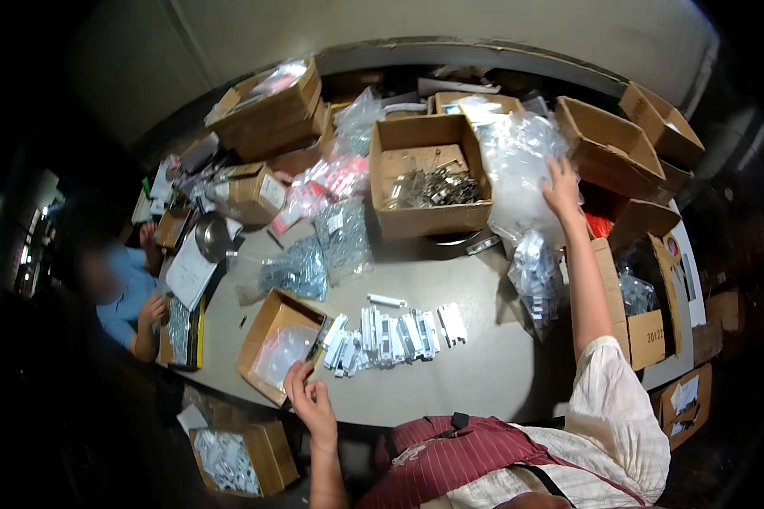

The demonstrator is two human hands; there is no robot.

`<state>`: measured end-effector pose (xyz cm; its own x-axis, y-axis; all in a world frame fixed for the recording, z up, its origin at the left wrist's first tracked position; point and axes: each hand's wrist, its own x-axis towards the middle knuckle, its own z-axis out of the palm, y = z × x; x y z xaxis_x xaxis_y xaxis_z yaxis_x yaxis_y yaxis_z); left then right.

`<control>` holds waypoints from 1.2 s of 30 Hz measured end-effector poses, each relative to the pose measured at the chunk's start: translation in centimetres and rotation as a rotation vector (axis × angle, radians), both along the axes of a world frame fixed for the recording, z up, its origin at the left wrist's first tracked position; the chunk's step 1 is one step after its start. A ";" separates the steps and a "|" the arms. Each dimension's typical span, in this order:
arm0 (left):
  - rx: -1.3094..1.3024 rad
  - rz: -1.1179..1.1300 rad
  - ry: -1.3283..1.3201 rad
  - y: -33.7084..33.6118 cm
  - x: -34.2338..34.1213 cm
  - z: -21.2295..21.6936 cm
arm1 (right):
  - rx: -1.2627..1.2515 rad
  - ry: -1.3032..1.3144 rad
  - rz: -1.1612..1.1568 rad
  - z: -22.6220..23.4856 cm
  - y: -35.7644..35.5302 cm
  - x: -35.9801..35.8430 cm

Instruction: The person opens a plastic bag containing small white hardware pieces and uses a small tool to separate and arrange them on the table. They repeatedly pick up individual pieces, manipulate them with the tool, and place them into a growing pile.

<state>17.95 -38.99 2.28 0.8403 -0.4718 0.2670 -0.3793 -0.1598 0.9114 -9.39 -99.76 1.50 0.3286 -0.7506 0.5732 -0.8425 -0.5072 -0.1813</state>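
My right hand [560,188] reaches far forward, with its fingers stretched out on the clear plastic bags [518,161] heaped beside an open box. My left hand [311,400] is at the near corner of a small cardboard box [259,373], its fingers loosely bent and apart, with nothing visible in them. A clear plastic bag [284,355] lies inside that box. To the right of it, several white and grey narrow metal or plastic parts [390,336] lie in a row on the table [450,390]. A clear bag of similar pale parts [535,276] lies below my right forearm's reach.
An open cardboard box [429,222] of small metal pieces stands at the back middle. Bags of bluish parts [297,267] lie left of it. More boxes [607,144] crowd the right side. A co-worker [120,288] sits at the left; a box of parts [267,458] stands below the table.
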 end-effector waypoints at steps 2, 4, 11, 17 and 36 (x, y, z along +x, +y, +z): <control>0.044 -0.078 -0.051 -0.9 1.3 0.0 | 0.502 0.078 -0.021 -10.1 -7.4 -5.3; 0.072 -0.081 -0.082 0.0 2.1 0.4 | 0.211 0.245 -0.078 -14.0 -10.3 -4.8; 0.285 0.103 -0.072 5.6 7.9 -0.6 | 0.697 0.271 0.164 -14.4 -15.0 -2.3; 0.580 -0.079 -0.319 3.3 15.7 -3.5 | 0.506 0.100 0.139 -7.1 -9.7 -5.3; 0.427 -0.549 -0.045 -3.2 24.4 -6.3 | 0.493 -0.335 0.662 5.4 37.1 12.9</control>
<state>42.38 -42.20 -4.03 0.4426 -0.8967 -0.0077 -0.5436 -0.2751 0.7930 3.56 -62.65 6.88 0.6557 -0.6530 0.3790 -0.2679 -0.6705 -0.6918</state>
